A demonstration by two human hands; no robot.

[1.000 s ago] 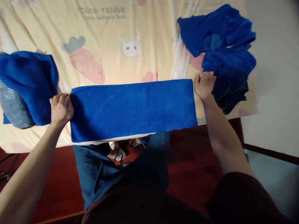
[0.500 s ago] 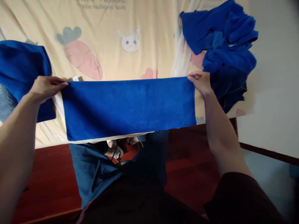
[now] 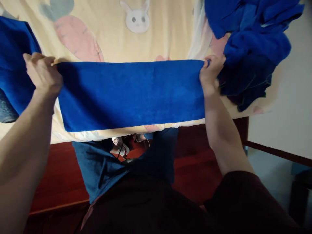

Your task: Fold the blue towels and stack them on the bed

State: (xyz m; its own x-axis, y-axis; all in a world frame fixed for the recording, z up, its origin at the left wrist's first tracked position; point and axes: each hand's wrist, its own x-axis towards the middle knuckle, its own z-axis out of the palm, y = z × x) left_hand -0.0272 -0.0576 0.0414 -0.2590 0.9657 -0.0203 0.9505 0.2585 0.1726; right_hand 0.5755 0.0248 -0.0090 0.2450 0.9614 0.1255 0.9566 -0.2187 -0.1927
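A blue towel (image 3: 134, 92) stretches as a long, flat rectangle along the front edge of the bed. My left hand (image 3: 44, 71) is closed on its far left corner. At the opposite end, my right hand (image 3: 211, 70) pinches the far right corner. Both hands pull the top edge nearly straight, and a shadow falls across the towel's left part. The fingertips of both hands are partly hidden behind knuckles and cloth.
A printed cream sheet (image 3: 117, 42) with carrots and a rabbit covers the bed. Crumpled blue towels (image 3: 253, 48) lie in a heap at the right. Another blue cloth (image 3: 14, 55) lies flat at the left. A white wall (image 3: 287, 113) stands on the right.
My grip on both corners has tightened, with the fingers more curled and the wrists turned. The view has tilted, so bed and towel appear higher in the picture.
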